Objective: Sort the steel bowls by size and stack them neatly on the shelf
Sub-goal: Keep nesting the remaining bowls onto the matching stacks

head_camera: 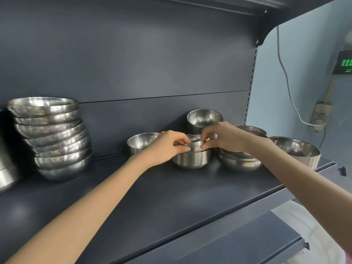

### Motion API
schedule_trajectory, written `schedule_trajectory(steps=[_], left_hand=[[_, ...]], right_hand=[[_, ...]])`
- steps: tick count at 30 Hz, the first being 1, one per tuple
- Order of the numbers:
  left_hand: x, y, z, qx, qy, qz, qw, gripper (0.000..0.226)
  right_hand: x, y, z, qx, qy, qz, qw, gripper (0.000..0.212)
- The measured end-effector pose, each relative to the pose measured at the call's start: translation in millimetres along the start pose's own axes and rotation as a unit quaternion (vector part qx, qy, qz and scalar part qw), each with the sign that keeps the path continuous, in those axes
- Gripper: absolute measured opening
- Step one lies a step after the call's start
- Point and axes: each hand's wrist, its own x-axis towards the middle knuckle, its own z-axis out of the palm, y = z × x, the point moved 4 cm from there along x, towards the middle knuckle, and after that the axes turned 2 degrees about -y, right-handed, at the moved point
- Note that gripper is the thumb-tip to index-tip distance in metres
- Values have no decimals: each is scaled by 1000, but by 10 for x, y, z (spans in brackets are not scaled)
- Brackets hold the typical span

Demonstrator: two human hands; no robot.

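**Small bowl held between both hands, over a medium bowl**

On the dark shelf (171,187), a tall, leaning stack of large bowls (57,141) is seen at nine o'clock from the hands, well apart. At the centre a medium bowl (192,160) is stood upright, and the small bowl (195,144) is held just inside its mouth. Its rim is pinched from both sides, by the left hand (167,147) at nine o'clock and the right hand (224,138) at three o'clock, both equally near. No long axis is offered by the round form. The opening is turned up, slightly tilted. The bright, smooth steel is judged slippery.
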Motion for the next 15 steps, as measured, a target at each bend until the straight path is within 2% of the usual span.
schedule_trajectory(steps=[10,12,15], left_hand=[[-45,-79,-118,-40,66,35,996,11],[-78,-75,-139,-23,92,49,994,22],[-140,-75,-174,-24,122,52,991,52]], right_hand=[[15,-75,18,26,72,-27,997,7],[6,-100,16,32,87,-36,995,5],[-8,-169,4,54,98,-49,993,5]])
